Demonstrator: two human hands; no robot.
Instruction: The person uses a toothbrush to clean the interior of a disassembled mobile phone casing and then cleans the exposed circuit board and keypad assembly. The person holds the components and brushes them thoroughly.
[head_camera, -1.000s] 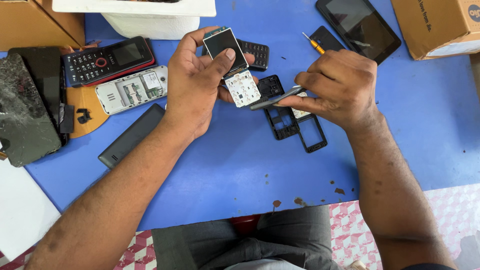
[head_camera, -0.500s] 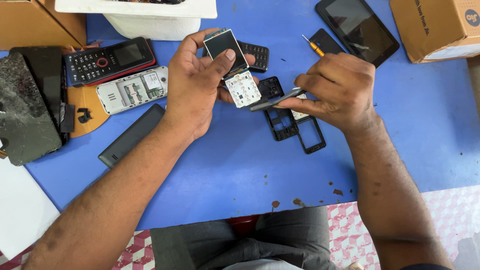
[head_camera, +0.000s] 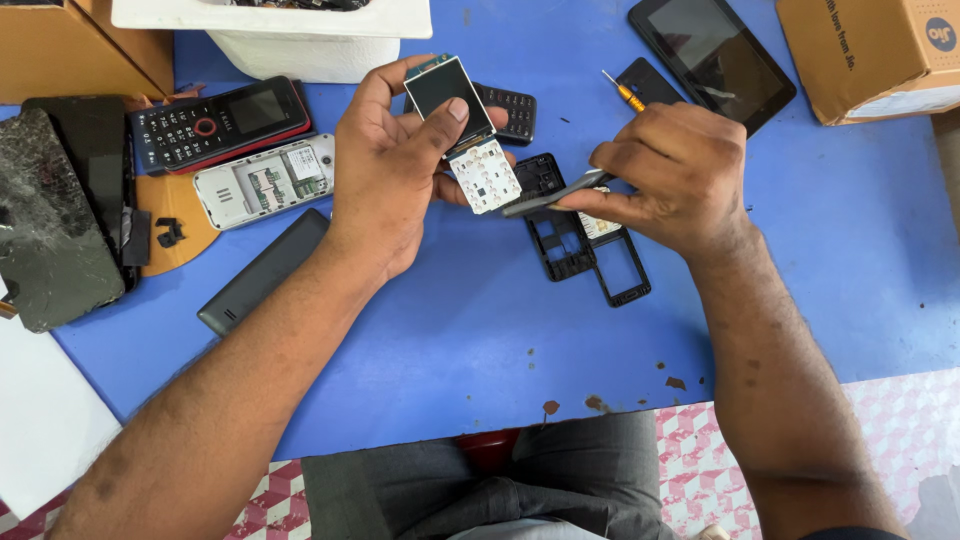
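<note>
Far left on the blue table (head_camera: 850, 260) there's a cracked phone (head_camera: 45, 225), then a red-and-black keypad phone (head_camera: 215, 120), an opened white phone body (head_camera: 262, 182) and a dark back cover (head_camera: 262, 272). The left hand (head_camera: 390, 170) grips a bare phone board (head_camera: 462, 130) just above the table, thumb pressed on its dark screen, fingers behind. The board's lower half is a white keypad sheet with round contacts. The right hand (head_camera: 672, 170) pinches a thin grey pry tool (head_camera: 555, 192), tip touching the board's lower edge. Black phone frames (head_camera: 585, 250) lie underneath, partly hidden by that hand. An orange-handled screwdriver (head_camera: 622, 92) and a tablet (head_camera: 712, 58) sit behind.
</note>
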